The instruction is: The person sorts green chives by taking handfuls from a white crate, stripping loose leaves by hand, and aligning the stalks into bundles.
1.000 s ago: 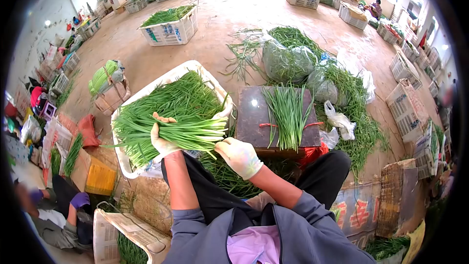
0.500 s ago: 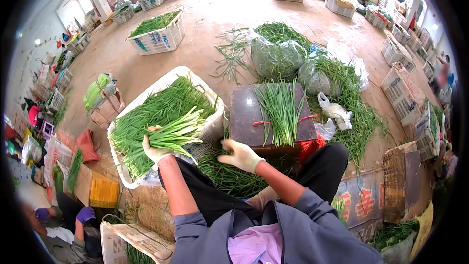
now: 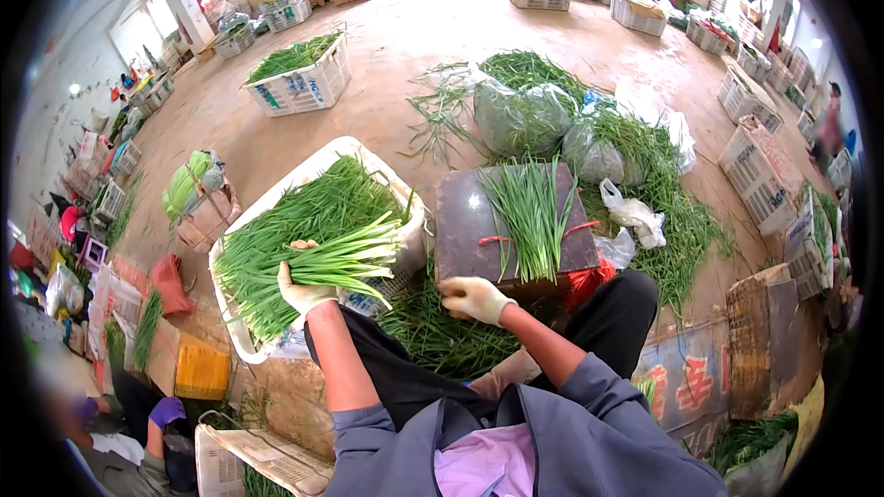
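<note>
My left hand (image 3: 304,291), in a pale glove, is wrapped around a bunch of chives (image 3: 354,260). The pale stem ends point to the right, above a white plastic crate (image 3: 241,324) heaped with more chives (image 3: 308,193). My right hand (image 3: 472,299), also gloved, is closed by the near left corner of a dark brown box (image 3: 460,258); whatever its curled fingers hold, if anything, is hidden. Another chive bundle (image 3: 531,221) lies on the box top, over a red tie (image 3: 497,239) whose ends stick out on both sides.
Loose green leaves (image 3: 442,336) cover the floor between my legs. Clear plastic bags (image 3: 520,115) of greens and a loose pile (image 3: 677,235) lie beyond and right of the box. Another filled crate (image 3: 299,83) stands farther off. A co-worker's purple-gloved hand (image 3: 167,411) is at lower left.
My left hand has shifted slightly right with the chives, whose stem ends lie more level. My right hand has moved a little right and down, and its fingers have closed.
</note>
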Tool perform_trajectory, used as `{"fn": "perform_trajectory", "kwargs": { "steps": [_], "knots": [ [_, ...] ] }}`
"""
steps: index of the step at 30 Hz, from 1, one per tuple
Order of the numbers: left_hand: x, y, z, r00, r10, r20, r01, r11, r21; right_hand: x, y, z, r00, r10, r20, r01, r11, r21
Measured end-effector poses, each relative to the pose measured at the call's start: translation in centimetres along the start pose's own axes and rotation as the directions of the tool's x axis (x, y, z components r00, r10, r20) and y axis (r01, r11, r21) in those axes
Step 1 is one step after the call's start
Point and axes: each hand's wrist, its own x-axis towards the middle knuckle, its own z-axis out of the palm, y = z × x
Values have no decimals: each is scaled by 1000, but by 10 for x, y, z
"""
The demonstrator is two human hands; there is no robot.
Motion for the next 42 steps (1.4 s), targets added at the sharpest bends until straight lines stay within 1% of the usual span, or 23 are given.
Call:
{"fn": "perform_trajectory", "kwargs": {
  "steps": [1, 5, 7, 8, 10, 11, 13, 15, 18, 20, 21, 23, 24, 27, 29, 31, 33, 34, 36, 37, 38, 40, 42],
  "knots": [
    [-3, -3, 3, 1000, -7, 0, 7, 1000, 4, 7, -36, 2, 983, 171, 70, -184, 893, 410],
    [-4, -12, 13, 997, -20, 70, 19, 1000, 14, 39, -87, 17, 975, 177, -133, -61, 794, 605],
    [-5, -16, 17, 997, 10, 78, -5, 998, -68, 40, -100, 16, 904, -58, -424, 88, 995, 50],
    [-6, -16, 18, 994, 22, 105, -14, 997, -70, 36, -104, 14, 906, -61, -419, 89, 995, 48],
    [-8, -16, 20, 994, 35, 99, -25, 994, -102, 28, -122, 3, 797, -277, -537, 125, 945, -302],
    [-9, -16, 20, 995, 39, 96, -27, 991, -129, 31, -122, 3, 802, -273, -531, 122, 945, -302],
    [-9, -17, 18, 997, 24, 72, -18, 996, -88, 37, -120, 10, 741, -501, -446, 332, 852, -406],
    [-9, -22, 19, 995, 31, 97, -21, 995, -100, 44, -120, 13, 822, -429, -375, 228, 851, -473],
    [-9, -26, 18, 993, 10, 117, 3, 993, -118, 63, -106, 16, 874, -297, -384, 164, 926, -341],
    [-10, -27, 16, 992, 0, 127, 16, 993, -120, 75, -98, 14, 972, -15, -234, -57, 952, -299],
    [-12, -28, 17, 991, -15, 135, 31, 993, -118, 80, -95, 14, 973, -14, -232, -58, 952, -302],
    [-16, -33, 19, 990, -21, 140, 34, 995, -95, 88, -88, 15, 967, 208, -149, -174, 962, 213],
    [-18, -35, 21, 989, -25, 147, 36, 997, -71, 91, -84, 15, 966, 180, -186, -139, 967, 212],
    [-16, -34, 21, 987, -28, 157, 36, 998, -43, 87, -75, 18, 954, 243, -173, -115, 835, 539],
    [-18, -31, 25, 988, -40, 152, 50, 997, -60, 73, -85, 6, 955, 269, -123, -148, 795, 588],
    [-20, -30, 22, 992, -43, 118, 52, 996, -70, 64, -79, -1, 956, 286, 65, -263, 735, 625],
    [-21, -32, 24, 977, -70, 200, 79, 996, -37, 63, -74, 3, 954, 296, 40, -254, 735, 629],
    [-24, -34, 26, 989, -78, 128, 86, 995, -52, 62, -72, 5, 956, 292, -24, -202, 715, 669],
    [-28, -42, 27, 983, -82, 167, 83, 997, -4, 64, -67, 12, 948, 277, -156, -84, 690, 719],
    [-29, -46, 27, 975, -84, 204, 77, 996, 45, 67, -61, 17, 937, 245, -249, -87, 853, 515],
    [-30, -51, 26, 976, -85, 201, 78, 996, 43, 71, -56, 23, 925, 205, -319, -60, 910, 411],
    [-32, -57, 27, 977, -78, 200, 68, 996, 58, 81, -43, 36, 877, 34, -479, 30, 992, 124],
    [-33, -56, 28, 981, -71, 182, 63, 997, 49, 77, -38, 36, 870, -5, -493, 33, 998, 47]
  ]
}}
